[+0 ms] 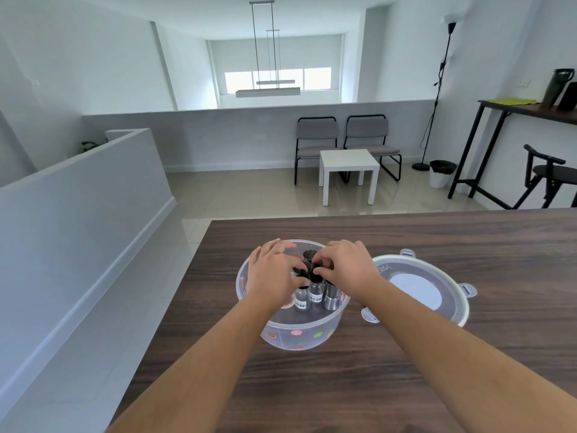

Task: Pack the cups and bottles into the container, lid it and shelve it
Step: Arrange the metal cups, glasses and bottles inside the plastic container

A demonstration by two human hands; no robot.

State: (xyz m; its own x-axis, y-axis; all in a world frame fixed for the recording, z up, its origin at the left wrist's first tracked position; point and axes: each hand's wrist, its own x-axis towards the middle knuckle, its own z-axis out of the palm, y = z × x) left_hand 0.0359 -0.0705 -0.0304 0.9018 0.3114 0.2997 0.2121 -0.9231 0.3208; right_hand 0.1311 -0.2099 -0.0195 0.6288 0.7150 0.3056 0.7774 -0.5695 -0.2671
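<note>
both hands are down in the clear container (299, 334) on the wood surface (406, 354). left hand (274, 276) and right hand (346, 267) have fingers curled onto the steel cups (315, 292) packed upright inside (grip hard to tell). lid (418, 289) lies just right of it.

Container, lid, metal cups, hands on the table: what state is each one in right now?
Container: open, upright on the table, holding metal cups.
Lid: off, lying flat on the table right of the container.
Metal cups: standing upright, clustered inside the container.
Left hand: inside the container, fingers on the cups.
Right hand: inside the container, fingertips pinching a cup rim.
Table: bears the container and the lid.
</note>
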